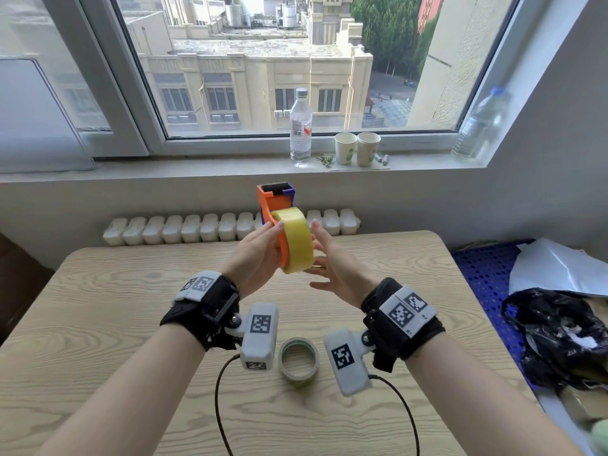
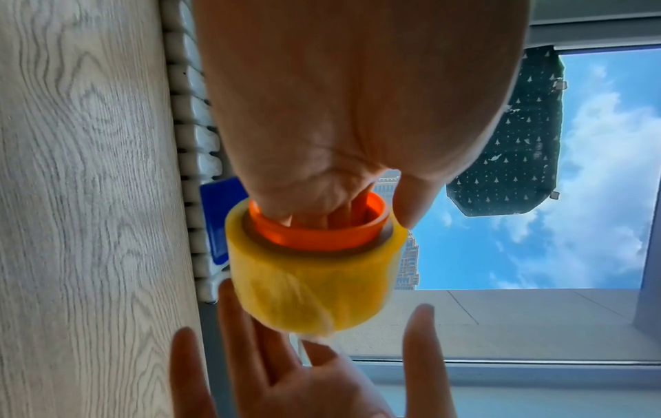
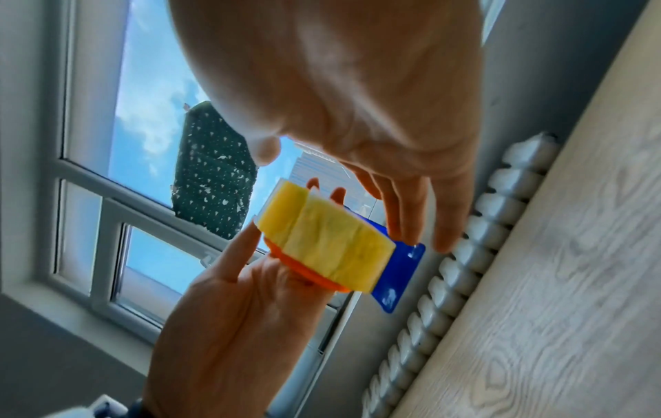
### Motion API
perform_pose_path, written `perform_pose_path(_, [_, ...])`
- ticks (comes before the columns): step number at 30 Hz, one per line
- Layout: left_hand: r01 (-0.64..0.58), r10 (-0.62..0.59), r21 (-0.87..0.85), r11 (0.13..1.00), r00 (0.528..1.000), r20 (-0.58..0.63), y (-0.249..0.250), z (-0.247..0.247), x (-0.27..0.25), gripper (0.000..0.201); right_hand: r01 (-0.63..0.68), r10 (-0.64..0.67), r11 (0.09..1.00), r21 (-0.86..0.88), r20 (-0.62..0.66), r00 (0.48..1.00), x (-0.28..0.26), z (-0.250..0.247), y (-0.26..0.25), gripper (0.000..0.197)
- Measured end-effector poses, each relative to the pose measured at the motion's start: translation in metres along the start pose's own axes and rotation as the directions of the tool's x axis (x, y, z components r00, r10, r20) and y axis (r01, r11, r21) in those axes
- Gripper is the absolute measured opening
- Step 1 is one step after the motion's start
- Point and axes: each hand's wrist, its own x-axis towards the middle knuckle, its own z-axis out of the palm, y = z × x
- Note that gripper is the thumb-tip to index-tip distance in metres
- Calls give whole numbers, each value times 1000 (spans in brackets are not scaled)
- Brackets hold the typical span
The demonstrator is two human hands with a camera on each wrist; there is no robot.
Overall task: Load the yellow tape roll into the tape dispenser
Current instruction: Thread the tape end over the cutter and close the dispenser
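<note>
Fingers (image 2: 322, 217) of the left hand (image 1: 260, 255) tucked inside the orange hub of the tape dispenser (image 1: 275, 205), thumb lying along the outer rim, gripping it in the air above the bench (image 1: 108, 311). Fingers (image 3: 407, 209) of the right hand (image 1: 332, 268) straight and spread, holding nothing, close beside the far face of the yellow tape roll (image 1: 296, 241); touching or just off it cannot be told from these views. Yellow tape roll seated around the orange hub, seen plainly in the left wrist view (image 2: 311, 282), with the hub's rim standing a little proud of the roll's core. In the right wrist view, roll (image 3: 325, 251) flanked by the orange side plate below and a blue plate behind. Dispenser's head pointing up and away, orange and blue, with a dark roller across its top. Black wrist straps with white marker-printed camera blocks on both forearms, cables trailing toward the near edge. On the bench between the forearms, a second tape roll (image 1: 298, 360), pale and greenish, lying flat. Beyond the bench, a white radiator (image 1: 184, 227) under the window sill (image 1: 197, 166). On the sill, a clear water bottle (image 1: 300, 126), two paper cups (image 1: 357, 148) side by side, another bottle (image 1: 480, 123) at the far right. To the right of the bench, a blue perforated surface bearing a black plastic bag (image 1: 556, 337) and a white sheet.
</note>
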Motion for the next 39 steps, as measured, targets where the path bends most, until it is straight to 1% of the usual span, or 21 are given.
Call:
perform_pose_path(2, [36, -36, 45, 998, 999, 0, 1, 1, -2, 43, 92, -93, 995, -27, -15, 996, -4, -1, -1, 58])
perform_pose_path(3, [46, -47, 57, 997, 999, 8, 1, 2, -3, 42, 149, -151, 987, -57, -26, 988, -5, -1, 0, 57])
perform_pose_path(5, [54, -55, 53, 997, 998, 13, 1, 2, -5, 42, 284, -298, 945, -162, -69, 952, -9, -2, 3, 71])
perform_pose_path(6, [56, -57, 48, 997, 998, 6, 1, 2, -5, 42, 357, -387, 900, -249, -84, 918, -10, -3, 4, 76])
perform_pose_path(7, [61, -61, 42, 997, 998, -5, 1, 3, -5, 41, 420, -472, 837, -350, -77, 878, -12, -3, 4, 76])
perform_pose_path(9, [65, -64, 36, 997, 998, -14, 1, 2, -4, 41, 499, -590, 684, -532, -1, 808, -14, -4, 7, 69])
perform_pose_path(11, [65, -65, 21, 998, 998, -23, 2, 3, -5, 41, 527, -645, 544, -653, 76, 761, -12, -3, 9, 54])
perform_pose_path(13, [62, -62, 4, 998, 997, -43, 1, 3, -4, 40, 536, -713, 387, -750, 125, 690, -8, -4, 10, 40])
perform_pose_path(14, [60, -60, -3, 998, 996, -63, 1, 3, -3, 40, 534, -738, 325, -781, 144, 659, -6, -4, 10, 34])
perform_pose_path(15, [58, -59, -15, 998, 995, -82, 0, 4, -3, 39, 532, -758, 280, -799, 156, 634, -5, -4, 10, 27])
perform_pose_path(17, [62, -67, -41, 997, 992, -107, -1, 2, -1, 39, 533, -780, 232, -814, 172, 602, -3, -5, 11, 14])
perform_pose_path(19, [86, -92, -65, 994, 992, -90, -3, 1, 0, 43, 550, -786, 226, -804, 183, 590, -3, -5, 10, 10])
perform_pose_path(20, [105, -109, -65, 992, 992, -57, -5, 0, 1, 48, 562, -788, 223, -797, 192, 585, -3, -4, 10, 9])
perform_pose_path(22, [124, -125, 25, 992, 992, 25, -9, -2, 1, 65, 585, -790, 214, -782, 214, 574, -3, -3, 7, 8])
perform_pose_path(24, [111, -126, 159, 981, 989, 84, -14, -3, 1, 83, 619, -785, 264, -740, 208, 583, -4, -2, 2, 6])
perform_pose_path(26, [82, -113, 227, 971, 985, 131, -19, 0, 0, 90, 622, -783, 342, -704, 153, 603, -3, -3, -3, 5])
perform_pose_path(27, [64, -104, 249, 966, 983, 153, -20, 3, -1, 91, 607, -784, 367, -704, 117, 610, -3, -4, -5, 4])
perform_pose_path(28, [49, -98, 280, 959, 982, 161, -20, 4, -2, 87, 594, -788, 387, -705, 82, 610, -2, -6, -7, 5])
perform_pose_path(31, [25, -98, 397, 917, 982, 164, -20, 4, -6, 57, 562, -803, 430, -707, -15, 596, 0, -13, -9, 2])
perform_pose_path(35, [49, -128, 447, 893, 981, 146, -25, 1, -9, 54, 526, -799, 457, -717, -72, 596, 0, -18, -7, 5])
perform_pose_path(39, [2, -104, 519, 855, 980, 168, -32, 5, -13, 36, 520, -782, 514, -682, -124, 610, 3, -22, -2, 6])
